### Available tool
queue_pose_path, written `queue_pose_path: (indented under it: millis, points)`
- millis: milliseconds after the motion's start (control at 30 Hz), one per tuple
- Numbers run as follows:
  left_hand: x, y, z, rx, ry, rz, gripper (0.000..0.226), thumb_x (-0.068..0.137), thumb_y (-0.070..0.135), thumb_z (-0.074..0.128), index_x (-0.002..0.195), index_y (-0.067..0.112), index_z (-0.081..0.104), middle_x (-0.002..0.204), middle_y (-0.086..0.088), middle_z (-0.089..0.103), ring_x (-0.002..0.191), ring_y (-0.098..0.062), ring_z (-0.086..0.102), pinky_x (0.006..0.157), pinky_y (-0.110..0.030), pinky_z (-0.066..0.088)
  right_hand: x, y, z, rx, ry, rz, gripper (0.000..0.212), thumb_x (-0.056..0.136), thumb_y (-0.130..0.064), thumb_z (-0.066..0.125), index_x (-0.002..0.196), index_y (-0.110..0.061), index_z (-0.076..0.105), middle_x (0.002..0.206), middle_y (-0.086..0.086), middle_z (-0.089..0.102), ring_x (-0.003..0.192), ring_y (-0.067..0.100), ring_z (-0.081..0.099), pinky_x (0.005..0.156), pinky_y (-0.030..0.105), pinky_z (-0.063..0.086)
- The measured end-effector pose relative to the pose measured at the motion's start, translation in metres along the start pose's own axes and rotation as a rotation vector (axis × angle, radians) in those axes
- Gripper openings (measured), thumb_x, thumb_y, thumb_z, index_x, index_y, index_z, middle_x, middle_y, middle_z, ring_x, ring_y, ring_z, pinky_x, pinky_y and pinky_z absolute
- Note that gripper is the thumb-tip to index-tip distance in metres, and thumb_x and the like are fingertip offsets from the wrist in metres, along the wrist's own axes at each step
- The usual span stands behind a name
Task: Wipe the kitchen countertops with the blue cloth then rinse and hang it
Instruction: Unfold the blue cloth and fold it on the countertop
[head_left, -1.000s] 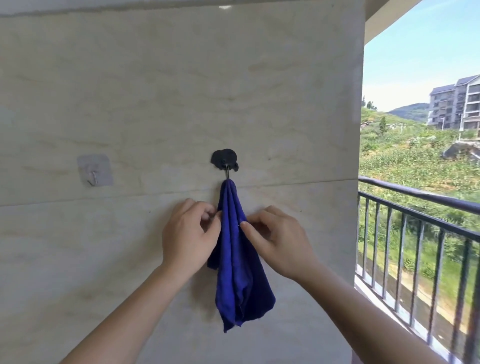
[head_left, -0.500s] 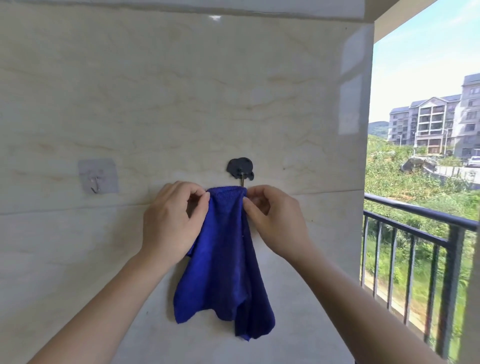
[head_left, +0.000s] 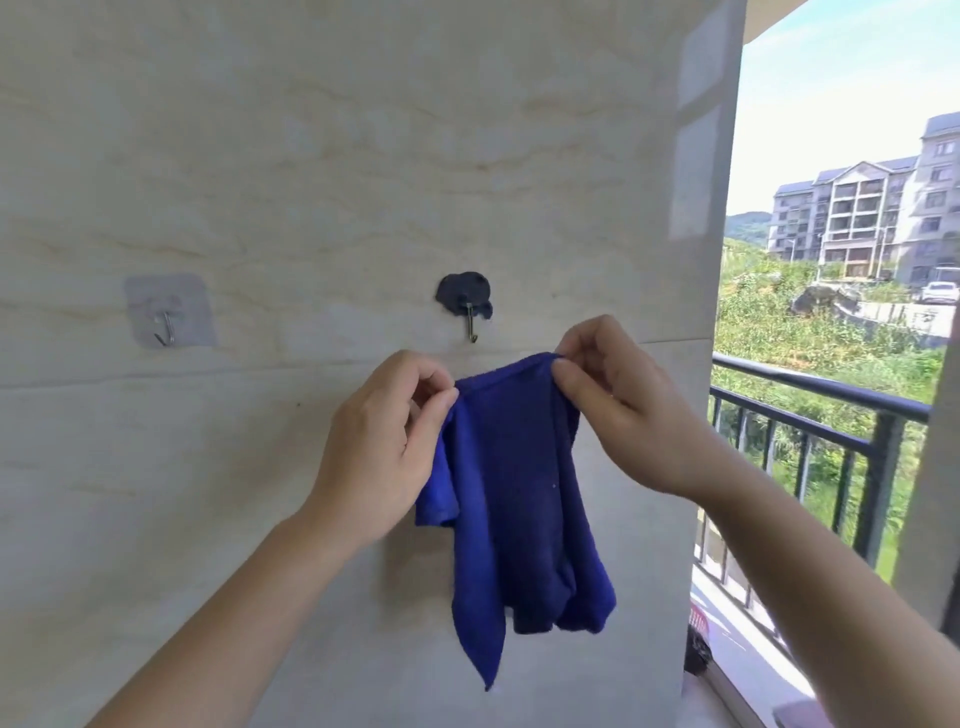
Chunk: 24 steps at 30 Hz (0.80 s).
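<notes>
Two hooks are stuck on the pale stone wall (head_left: 270, 156). Far to the left is a see-through sticky hook (head_left: 167, 318) with a small metal bend on it.

Next comes the left hand (head_left: 382, 447). Its thumb and first finger pinch the left top corner of the blue cloth (head_left: 519, 493). The other fingers are curled in.

Up above, between the two hands, is the dark hook (head_left: 469, 310). It has a black sticky pad and a little metal hook that points down. The cloth is not on this hook. The top edge of the cloth is a bit lower than the hook tip and does not touch it.

The blue cloth is held up in front of the wall. Its top edge is pulled out between the two hands. The rest hangs down in soft folds, and one long corner points down at the bottom.

The right hand (head_left: 621, 415) pinches the right top corner of the cloth with its thumb and fingertips. This corner is a little higher than the left one.

To the right of the wall is a black railing (head_left: 821, 387). Past it are green bushes (head_left: 769, 332), tall pale buildings (head_left: 857, 218) and a white car (head_left: 941, 292) under a bright sky.
</notes>
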<state>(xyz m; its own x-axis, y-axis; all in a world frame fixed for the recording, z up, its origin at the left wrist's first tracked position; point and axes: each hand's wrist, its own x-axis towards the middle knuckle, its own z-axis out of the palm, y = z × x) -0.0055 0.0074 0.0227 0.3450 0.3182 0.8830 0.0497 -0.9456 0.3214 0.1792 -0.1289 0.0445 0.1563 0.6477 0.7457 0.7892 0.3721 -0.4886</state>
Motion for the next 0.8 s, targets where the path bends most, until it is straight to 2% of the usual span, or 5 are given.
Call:
queue_pose_path:
  millis: [200, 400, 533, 700, 800]
  points:
    - [-0.097, -0.01, 0.054, -0.334, -0.263, -0.329, 0.017, 0.098, 0.009, 0.059, 0.091, 0.024, 0.056, 0.084, 0.01, 0.064, 0.076, -0.012, 0.062, 0.069, -0.016, 0.046, -0.094, 0.058, 0.017, 0.014, -0.115, 0.389, 0.012, 0.105, -0.032, 0.051, 0.116, -0.035, 0.055, 0.082, -0.016, 0.063, 0.077, 0.005, 0.06, 0.073, 0.026, 0.046]
    - [-0.161, -0.015, 0.101, -0.693, -0.512, -0.587, 0.009, 0.099, 0.006, 0.056, 0.1, 0.015, 0.056, 0.089, 0.004, 0.063, 0.075, -0.002, 0.061, 0.07, -0.014, 0.048, -0.2, 0.068, 0.016, -0.098, -0.167, 0.687, 0.044, 0.099, -0.048, 0.057, 0.14, -0.035, 0.051, 0.092, -0.019, 0.066, 0.093, 0.006, 0.066, 0.08, 0.023, 0.052]
    - [-0.184, 0.003, 0.147, -0.827, -0.837, -0.532, 0.009, 0.104, 0.012, 0.049, 0.106, 0.02, 0.053, 0.088, 0.002, 0.062, 0.073, -0.006, 0.059, 0.064, -0.02, 0.048, -0.278, 0.043, 0.001, -0.115, -0.057, 0.915, 0.042, 0.095, -0.036, 0.07, 0.135, -0.033, 0.058, 0.11, -0.018, 0.07, 0.103, 0.002, 0.067, 0.085, 0.019, 0.053]
    - [-0.238, 0.074, 0.201, -0.963, -1.155, -0.313, 0.014, 0.104, 0.01, 0.047, 0.107, 0.022, 0.054, 0.092, -0.017, 0.059, 0.078, -0.013, 0.054, 0.075, -0.028, 0.045, -0.396, -0.027, -0.024, -0.297, 0.168, 1.171, 0.038, 0.089, -0.022, 0.076, 0.116, -0.047, 0.064, 0.103, -0.027, 0.07, 0.094, -0.003, 0.066, 0.08, 0.012, 0.048]
    - [-0.276, 0.137, 0.215, -1.025, -1.339, -0.133, 0.024, 0.103, 0.012, 0.05, 0.103, 0.035, 0.054, 0.084, -0.002, 0.06, 0.079, -0.013, 0.057, 0.074, -0.034, 0.048, -0.459, -0.092, -0.039, -0.411, 0.335, 1.313, 0.033, 0.088, -0.021, 0.078, 0.114, -0.039, 0.068, 0.096, -0.038, 0.066, 0.089, -0.009, 0.065, 0.075, 0.006, 0.044]
